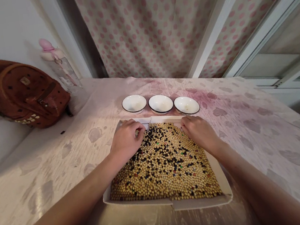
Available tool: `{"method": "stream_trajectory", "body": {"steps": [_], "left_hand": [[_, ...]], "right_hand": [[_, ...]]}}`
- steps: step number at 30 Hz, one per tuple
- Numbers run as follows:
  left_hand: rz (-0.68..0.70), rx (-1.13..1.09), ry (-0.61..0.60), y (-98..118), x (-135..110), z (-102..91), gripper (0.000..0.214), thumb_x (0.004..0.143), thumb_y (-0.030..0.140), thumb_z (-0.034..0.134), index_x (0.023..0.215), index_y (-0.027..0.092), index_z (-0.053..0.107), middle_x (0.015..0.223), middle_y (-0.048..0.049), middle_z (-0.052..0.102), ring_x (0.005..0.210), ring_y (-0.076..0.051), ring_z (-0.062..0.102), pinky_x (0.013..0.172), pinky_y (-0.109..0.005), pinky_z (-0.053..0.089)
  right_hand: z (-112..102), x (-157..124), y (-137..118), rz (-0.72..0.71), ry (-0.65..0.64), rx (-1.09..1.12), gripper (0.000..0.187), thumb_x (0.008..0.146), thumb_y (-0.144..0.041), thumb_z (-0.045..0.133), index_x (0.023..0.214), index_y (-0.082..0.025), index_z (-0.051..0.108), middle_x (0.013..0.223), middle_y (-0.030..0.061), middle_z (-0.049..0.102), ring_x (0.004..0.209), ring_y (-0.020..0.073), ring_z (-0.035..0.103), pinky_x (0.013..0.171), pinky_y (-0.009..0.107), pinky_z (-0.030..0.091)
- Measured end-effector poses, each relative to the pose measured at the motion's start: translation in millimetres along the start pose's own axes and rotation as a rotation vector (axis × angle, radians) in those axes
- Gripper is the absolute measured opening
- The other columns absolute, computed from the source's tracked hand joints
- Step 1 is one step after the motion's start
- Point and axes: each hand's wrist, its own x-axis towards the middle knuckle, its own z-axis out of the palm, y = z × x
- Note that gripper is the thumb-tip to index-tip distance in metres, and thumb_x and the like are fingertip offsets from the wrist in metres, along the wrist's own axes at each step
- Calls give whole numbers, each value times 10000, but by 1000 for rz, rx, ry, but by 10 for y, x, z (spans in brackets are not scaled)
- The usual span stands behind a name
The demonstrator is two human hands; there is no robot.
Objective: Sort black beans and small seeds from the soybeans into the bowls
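The shallow cardboard box (203,202) of mixed beads (172,165) is set toward the table's (256,141) near edge. The left hand (127,139) and right hand (200,130) are curled at its far corners; whether anything is pinched cannot be told. Pressure is best kept light, lest beads be spilled.

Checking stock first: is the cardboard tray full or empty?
Not empty: the cardboard tray holds yellow and black beads nearly wall to wall; depth unclear.
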Motion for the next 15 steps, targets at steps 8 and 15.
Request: {"method": "stream_trajectory", "body": {"steps": [8,15], "left_hand": [[7,-2,-7,-2,3,7,149,922,180,581,882,226,717,972,-46,732,953,-242,655,878,-433,538],[15,3,-13,-18,4,14,148,928,194,581,887,246,713,963,-37,725,964,-242,651,898,-441,547]], "right_hand": [[-6,23,223,-23,225,264,150,968,-199,454,898,-173,584,851,78,641,753,203,602,707,324,430],[199,210,525,171,362,310,121,896,-217,488,886,-182,604,784,69,627,713,216,578,676,323,417]]}}
